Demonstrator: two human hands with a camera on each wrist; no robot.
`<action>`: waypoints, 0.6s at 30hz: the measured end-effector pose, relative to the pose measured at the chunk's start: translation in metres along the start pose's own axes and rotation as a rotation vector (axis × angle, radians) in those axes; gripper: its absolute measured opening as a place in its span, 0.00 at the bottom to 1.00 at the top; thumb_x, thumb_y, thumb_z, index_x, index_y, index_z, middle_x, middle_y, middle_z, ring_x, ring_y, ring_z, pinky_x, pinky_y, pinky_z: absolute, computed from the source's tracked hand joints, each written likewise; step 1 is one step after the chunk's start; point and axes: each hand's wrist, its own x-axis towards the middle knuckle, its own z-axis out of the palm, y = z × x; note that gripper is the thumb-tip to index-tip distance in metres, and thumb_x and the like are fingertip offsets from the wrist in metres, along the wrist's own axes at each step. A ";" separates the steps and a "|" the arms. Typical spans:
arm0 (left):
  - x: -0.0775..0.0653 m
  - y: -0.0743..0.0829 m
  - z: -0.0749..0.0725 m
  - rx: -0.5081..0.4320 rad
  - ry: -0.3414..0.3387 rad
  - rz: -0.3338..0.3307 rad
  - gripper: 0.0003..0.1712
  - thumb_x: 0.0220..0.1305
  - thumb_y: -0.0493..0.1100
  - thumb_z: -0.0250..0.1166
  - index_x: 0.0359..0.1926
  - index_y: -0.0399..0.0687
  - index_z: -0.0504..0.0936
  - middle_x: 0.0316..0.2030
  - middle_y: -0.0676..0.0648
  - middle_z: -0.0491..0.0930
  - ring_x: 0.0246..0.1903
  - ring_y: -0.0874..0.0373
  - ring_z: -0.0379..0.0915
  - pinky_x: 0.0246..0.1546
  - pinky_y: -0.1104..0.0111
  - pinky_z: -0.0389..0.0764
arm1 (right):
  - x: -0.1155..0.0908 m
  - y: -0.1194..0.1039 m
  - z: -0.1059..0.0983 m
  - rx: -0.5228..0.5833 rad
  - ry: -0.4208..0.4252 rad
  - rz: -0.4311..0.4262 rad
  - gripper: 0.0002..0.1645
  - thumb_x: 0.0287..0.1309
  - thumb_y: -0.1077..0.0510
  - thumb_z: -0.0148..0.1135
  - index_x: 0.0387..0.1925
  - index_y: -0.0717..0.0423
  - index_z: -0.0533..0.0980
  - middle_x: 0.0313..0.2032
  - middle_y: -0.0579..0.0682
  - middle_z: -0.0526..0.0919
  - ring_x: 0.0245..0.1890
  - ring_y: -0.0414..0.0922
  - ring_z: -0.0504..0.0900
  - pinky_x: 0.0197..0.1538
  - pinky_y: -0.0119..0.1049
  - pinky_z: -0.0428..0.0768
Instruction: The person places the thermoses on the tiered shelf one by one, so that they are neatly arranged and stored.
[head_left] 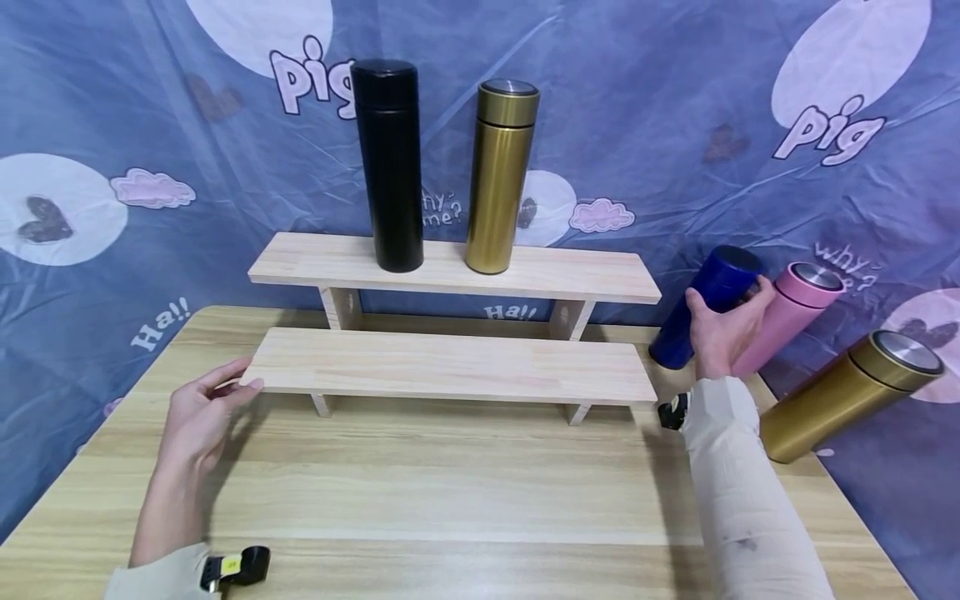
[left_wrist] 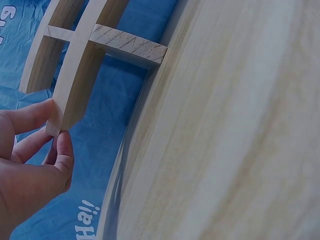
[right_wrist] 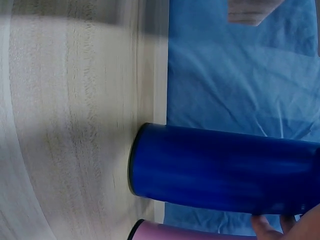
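A two-tier wooden shelf [head_left: 450,364] stands at the back of the table. My left hand [head_left: 201,414] pinches the left end of its lower board; in the left wrist view, thumb and fingertips meet the board's corner [left_wrist: 59,122]. To the right of the shelf, my right hand [head_left: 726,332] grips a blue thermos [head_left: 675,325] near its top. The right wrist view shows the body of this thermos [right_wrist: 210,167] with its base at the tabletop, though I cannot tell if they touch. A black thermos [head_left: 392,175] and a gold thermos [head_left: 501,192] stand on the upper board.
Right beside the blue thermos is a pink thermos [head_left: 795,310]. Another gold thermos [head_left: 843,400] stands nearer, by the table's right edge. Blue printed cloth [head_left: 600,100] hangs behind the wooden table [head_left: 450,492].
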 end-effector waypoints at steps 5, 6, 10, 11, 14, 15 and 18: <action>0.001 -0.001 0.001 0.004 -0.003 -0.004 0.35 0.63 0.36 0.73 0.70 0.40 0.73 0.45 0.54 0.71 0.41 0.65 0.67 0.32 0.80 0.74 | 0.000 0.002 0.000 0.015 0.016 0.003 0.48 0.51 0.54 0.77 0.71 0.42 0.63 0.63 0.51 0.74 0.59 0.43 0.72 0.64 0.31 0.67; 0.001 -0.001 0.001 0.003 -0.004 -0.004 0.35 0.63 0.36 0.73 0.70 0.40 0.73 0.45 0.54 0.70 0.41 0.65 0.67 0.32 0.80 0.74 | 0.000 0.002 0.000 0.015 0.019 0.004 0.48 0.51 0.54 0.77 0.71 0.42 0.63 0.63 0.51 0.74 0.59 0.43 0.72 0.64 0.31 0.67; 0.002 -0.001 0.000 0.003 0.000 -0.001 0.34 0.62 0.36 0.73 0.68 0.43 0.75 0.43 0.54 0.72 0.40 0.65 0.68 0.31 0.80 0.73 | 0.000 0.001 0.000 0.008 0.009 0.003 0.48 0.51 0.54 0.77 0.71 0.43 0.62 0.63 0.51 0.75 0.60 0.43 0.72 0.64 0.31 0.67; 0.002 -0.001 0.000 0.001 0.001 0.000 0.33 0.62 0.36 0.74 0.68 0.43 0.76 0.43 0.55 0.72 0.40 0.65 0.68 0.31 0.80 0.73 | -0.001 0.000 0.000 0.008 0.005 0.001 0.49 0.52 0.54 0.77 0.71 0.43 0.62 0.63 0.52 0.74 0.60 0.43 0.72 0.65 0.31 0.67; 0.001 -0.001 -0.001 0.003 0.003 0.005 0.33 0.62 0.35 0.74 0.67 0.43 0.76 0.42 0.55 0.73 0.40 0.65 0.68 0.31 0.80 0.74 | -0.001 0.000 0.001 0.011 -0.005 -0.008 0.49 0.52 0.54 0.77 0.71 0.44 0.61 0.64 0.52 0.74 0.60 0.44 0.72 0.65 0.31 0.67; 0.001 -0.001 -0.001 0.005 0.000 0.006 0.33 0.62 0.36 0.74 0.68 0.43 0.76 0.42 0.56 0.73 0.40 0.65 0.68 0.32 0.80 0.74 | -0.001 0.000 0.001 0.014 -0.004 -0.008 0.49 0.52 0.54 0.77 0.71 0.45 0.61 0.63 0.53 0.74 0.60 0.44 0.72 0.65 0.31 0.67; 0.001 -0.002 -0.001 0.008 -0.002 0.005 0.33 0.62 0.36 0.74 0.68 0.44 0.76 0.42 0.56 0.74 0.40 0.66 0.69 0.33 0.80 0.74 | -0.002 -0.001 0.000 0.012 -0.002 -0.001 0.49 0.51 0.55 0.77 0.71 0.43 0.62 0.64 0.52 0.74 0.61 0.44 0.73 0.65 0.31 0.67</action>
